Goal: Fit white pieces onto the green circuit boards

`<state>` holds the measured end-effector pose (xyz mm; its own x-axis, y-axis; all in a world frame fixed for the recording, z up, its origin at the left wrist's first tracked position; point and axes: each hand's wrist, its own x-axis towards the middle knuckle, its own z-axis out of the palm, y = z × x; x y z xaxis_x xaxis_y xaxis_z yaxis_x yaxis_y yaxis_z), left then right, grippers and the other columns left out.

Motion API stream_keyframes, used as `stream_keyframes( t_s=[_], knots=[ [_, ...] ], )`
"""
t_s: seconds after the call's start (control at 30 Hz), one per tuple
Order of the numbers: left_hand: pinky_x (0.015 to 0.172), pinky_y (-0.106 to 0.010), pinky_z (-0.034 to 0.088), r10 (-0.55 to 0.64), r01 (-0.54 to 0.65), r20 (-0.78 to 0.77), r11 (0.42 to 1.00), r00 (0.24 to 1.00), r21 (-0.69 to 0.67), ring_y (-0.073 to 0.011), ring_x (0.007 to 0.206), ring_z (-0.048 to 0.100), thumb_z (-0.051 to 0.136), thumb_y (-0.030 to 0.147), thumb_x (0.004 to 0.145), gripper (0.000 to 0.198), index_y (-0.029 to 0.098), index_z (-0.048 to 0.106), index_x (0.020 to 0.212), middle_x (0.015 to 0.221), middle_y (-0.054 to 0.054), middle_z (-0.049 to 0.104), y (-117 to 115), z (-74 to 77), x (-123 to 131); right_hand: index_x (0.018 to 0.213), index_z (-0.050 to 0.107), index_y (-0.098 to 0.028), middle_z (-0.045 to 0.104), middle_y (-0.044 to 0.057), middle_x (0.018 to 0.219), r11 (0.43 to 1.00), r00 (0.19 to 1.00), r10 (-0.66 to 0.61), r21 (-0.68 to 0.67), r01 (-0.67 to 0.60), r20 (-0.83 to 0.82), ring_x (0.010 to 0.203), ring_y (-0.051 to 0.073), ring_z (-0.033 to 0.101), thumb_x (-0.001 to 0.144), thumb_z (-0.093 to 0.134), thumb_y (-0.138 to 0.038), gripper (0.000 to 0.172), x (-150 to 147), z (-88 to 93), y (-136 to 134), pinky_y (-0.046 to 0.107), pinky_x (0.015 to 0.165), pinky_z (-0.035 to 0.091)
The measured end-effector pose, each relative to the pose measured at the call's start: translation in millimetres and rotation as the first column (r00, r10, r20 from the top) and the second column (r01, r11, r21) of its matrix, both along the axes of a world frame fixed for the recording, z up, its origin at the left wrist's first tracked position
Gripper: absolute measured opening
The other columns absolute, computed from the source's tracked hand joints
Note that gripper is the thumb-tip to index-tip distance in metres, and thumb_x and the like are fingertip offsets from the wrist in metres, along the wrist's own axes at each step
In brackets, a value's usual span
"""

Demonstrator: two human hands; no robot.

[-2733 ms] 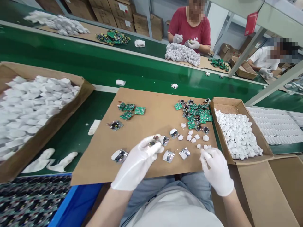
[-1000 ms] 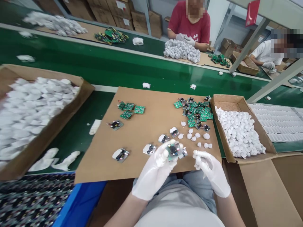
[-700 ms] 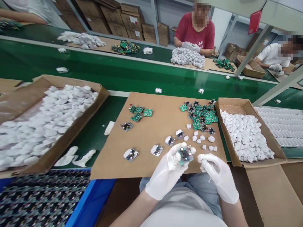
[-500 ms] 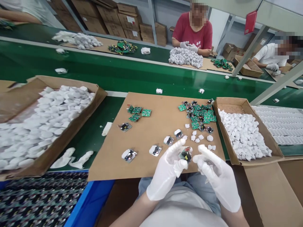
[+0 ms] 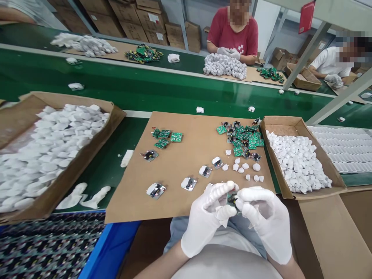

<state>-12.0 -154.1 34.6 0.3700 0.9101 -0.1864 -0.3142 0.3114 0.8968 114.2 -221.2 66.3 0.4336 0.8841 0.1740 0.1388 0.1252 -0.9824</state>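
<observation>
1. Boxes first: an open cardboard box (image 5: 87,153) stands at the left on the green bench, heaped with white plastic shells (image 5: 52,147) almost to its rim.
2. A smaller open cardboard carton (image 5: 283,124) sits at the right, touching the edge of the flat cardboard sheet (image 5: 186,155). It is filled with small white plastic caps (image 5: 296,159), with a bare strip of its floor showing at the far end.
3. The sheet lies between the two containers. A pile of green circuit boards (image 5: 244,137) rests on its far right corner, just beside the carton, and a smaller cluster of boards (image 5: 164,137) lies well apart to the left.
4. A few loose white caps (image 5: 242,166) lie near the pile, and several boards seated in white caps (image 5: 188,183) are scattered in a loose row along the near half of the sheet.
5. The left hand (image 5: 203,221), in a white glove, is curled nearly closed, its thumb and fingertips pinching a small circuit board (image 5: 232,198).
6. The right hand (image 5: 267,221), also gloved, is curled the same way, with its fingertips meeting the left hand's on the same board.
7. The board is held above the near edge of the sheet, over the person's lap, in the gap between the two sets of fingertips.
8. Only a sliver of green edge and a dark component show, so I cannot tell its long axis or which way it faces.
</observation>
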Motion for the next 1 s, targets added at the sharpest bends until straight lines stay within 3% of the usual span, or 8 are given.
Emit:
stream_keyframes(
  t_s=[0.13,0.33,0.4,0.5,0.57,0.77,0.93,1.0],
  knots=[
    [0.055,-0.031,0.058,-0.008,0.031,0.142,0.986,0.99,-0.166,-0.0253,0.07,0.07,0.098,0.03,0.042,0.053,0.033,0.082,0.092,0.088,-0.005,0.077,-3.4,3.3,2.5,0.086,0.073,-0.027,0.073,0.002,0.099,0.997,0.989,0.033,0.063,-0.042,0.144,0.088,0.017,0.071,0.081,0.075,-0.015,0.014,4.2,0.7,-2.7,0.026,0.07,0.06],
    [0.046,-0.027,0.056,0.005,-0.003,0.112,1.0,0.994,-0.024,-0.0236,0.06,0.069,0.098,0.025,0.041,0.048,0.033,0.082,0.086,0.074,-0.004,0.075,-6.0,9.1,-0.2,0.086,0.07,-0.023,0.069,0.003,0.085,0.967,0.971,0.238,0.084,-0.24,0.035,0.072,0.016,0.068,0.088,0.068,-0.027,0.005,9.8,7.6,-0.5,0.026,0.059,0.056],
    [0.047,-0.028,0.058,0.012,-0.015,0.084,0.999,0.996,0.036,-0.0247,0.061,0.07,0.097,0.023,0.042,0.048,0.031,0.082,0.087,0.074,-0.005,0.076,-5.1,8.5,-0.8,0.087,0.07,-0.023,0.068,0.002,0.084,0.974,0.977,0.205,0.09,-0.209,0.057,0.071,0.015,0.066,0.087,0.069,-0.024,0.001,8.6,8.0,-0.3,0.026,0.06,0.054],
    [0.051,-0.029,0.06,0.037,-0.048,0.093,0.992,0.995,0.12,-0.025,0.062,0.071,0.097,0.026,0.044,0.046,0.028,0.082,0.087,0.078,-0.007,0.078,-3.1,6.6,-0.2,0.104,0.071,-0.027,0.065,-0.001,0.085,0.989,0.975,0.118,0.064,-0.132,0.189,0.067,0.011,0.061,0.084,0.07,-0.011,0.025,6.2,6.3,-1.7,0.023,0.061,0.052],
    [0.049,-0.026,0.059,0.033,-0.049,0.114,0.989,0.993,0.141,-0.0228,0.06,0.07,0.096,0.026,0.045,0.047,0.029,0.081,0.089,0.08,-0.007,0.078,-2.2,5.5,0.7,0.116,0.068,-0.032,0.064,-0.001,0.088,0.981,0.95,0.161,0.063,-0.184,0.268,0.072,0.011,0.062,0.087,0.067,-0.011,0.036,5.6,4.6,-3.1,0.023,0.064,0.052],
    [0.052,-0.023,0.058,0.041,-0.066,0.168,0.987,0.985,0.147,-0.02,0.064,0.069,0.095,0.039,0.049,0.048,0.031,0.08,0.094,0.085,-0.007,0.079,-1.6,0.1,1.8,0.115,0.068,-0.033,0.062,0.002,0.1,0.976,0.961,0.149,0.123,-0.181,0.232,0.088,0.014,0.064,0.09,0.065,-0.01,0.034,8.8,1.9,-5.2,0.026,0.073,0.054],
    [0.049,-0.02,0.054,0.085,-0.091,0.046,0.983,0.995,0.158,-0.0147,0.056,0.063,0.094,0.046,0.041,0.051,0.028,0.082,0.086,0.076,-0.005,0.077,-1.5,-4.7,1.2,0.117,0.07,-0.035,0.065,0.0,0.091,0.972,0.947,0.193,0.082,-0.22,0.257,0.074,0.011,0.064,0.092,0.062,-0.011,0.036,12.7,9.5,-4.6,0.024,0.067,0.055],
    [0.05,-0.022,0.056,0.071,-0.077,0.045,0.987,0.996,0.143,-0.0169,0.058,0.065,0.093,0.049,0.043,0.052,0.027,0.082,0.088,0.077,-0.006,0.077,-2.3,-4.6,1.5,0.116,0.071,-0.035,0.066,0.0,0.092,0.98,0.962,0.168,0.067,-0.186,0.214,0.071,0.01,0.063,0.091,0.064,-0.012,0.034,10.6,11.0,-3.9,0.023,0.065,0.055]
  ],
)
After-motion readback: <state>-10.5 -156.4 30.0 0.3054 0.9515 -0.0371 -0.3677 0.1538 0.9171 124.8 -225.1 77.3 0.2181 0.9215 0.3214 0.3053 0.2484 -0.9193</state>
